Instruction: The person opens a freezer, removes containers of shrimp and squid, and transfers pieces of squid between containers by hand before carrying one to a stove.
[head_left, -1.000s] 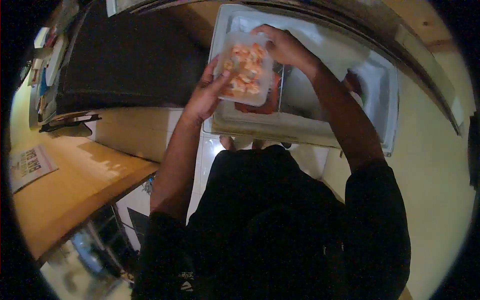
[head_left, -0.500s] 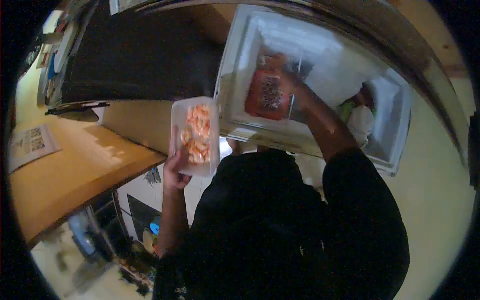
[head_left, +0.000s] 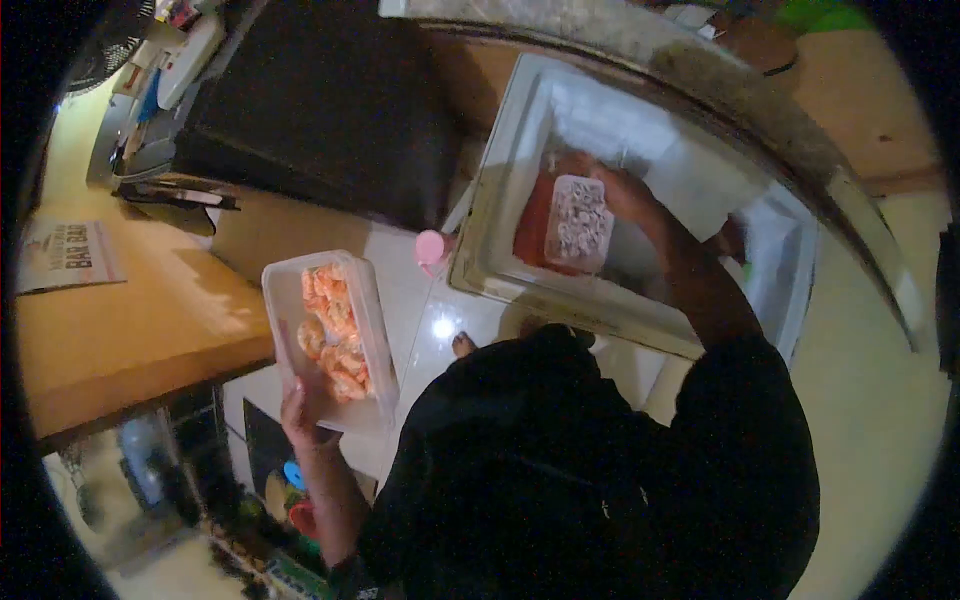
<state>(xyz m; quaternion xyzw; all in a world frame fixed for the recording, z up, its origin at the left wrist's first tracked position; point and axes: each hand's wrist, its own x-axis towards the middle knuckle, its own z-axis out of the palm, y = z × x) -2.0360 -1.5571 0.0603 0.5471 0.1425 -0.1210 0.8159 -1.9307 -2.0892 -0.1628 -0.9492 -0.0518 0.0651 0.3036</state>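
My left hand (head_left: 299, 412) is closed on the lower left edge of a clear plastic container (head_left: 383, 345). Orange-pink shrimp (head_left: 338, 330) lie inside it, some of them curled. Reaching into the open chest freezer (head_left: 478, 270), my right hand (head_left: 612, 190) grips the upper end of a small translucent tub (head_left: 580, 225). Its contents are whitish-grey and too small to name. Under and beside that tub lies a red container or slab (head_left: 535, 225) on the freezer floor. The fingers of my right hand are partly hidden.
The freezer's raised lid (head_left: 700, 90) arches over its far side. A dark appliance (head_left: 320, 110) stands at the left, behind a wooden counter (head_left: 150, 350) bearing a printed sheet (head_left: 70, 255). A pink-topped object (head_left: 430, 247) stands on the tiled floor beside the freezer.
The shrimp container in my left hand has moved left and down, away from the freezer. My right hand has lifted the small tub from the red thing; the view has shifted too.
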